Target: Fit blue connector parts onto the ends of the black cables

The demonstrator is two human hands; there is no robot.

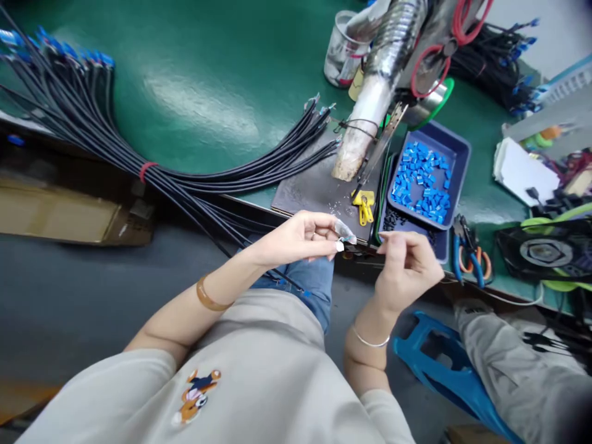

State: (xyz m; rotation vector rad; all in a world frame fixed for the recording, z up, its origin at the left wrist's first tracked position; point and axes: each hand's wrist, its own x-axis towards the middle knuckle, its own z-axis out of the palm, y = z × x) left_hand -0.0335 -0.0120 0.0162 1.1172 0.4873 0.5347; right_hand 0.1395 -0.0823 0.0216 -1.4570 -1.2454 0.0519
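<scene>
My left hand (300, 237) is closed in a pinch on the end of a thin black cable (282, 277) that trails back over my lap. My right hand (407, 265) is closed too, its fingertips pinched on the cable's tip right beside the left hand's fingers; what sits between them is too small to make out. Both hands hover at the front edge of the green workbench (198, 92). A blue tray (428, 179) of small blue connector housings lies just beyond my right hand.
A bundle of black cables (152, 172) tied with a red band fans across the bench's left. A foil-wrapped duct (379, 86) hangs over a dark mat (314, 188). Blue-handled pliers (467, 256), a yellow clip (364, 206), a fan (546, 250). Another person's leg (504, 364) at right.
</scene>
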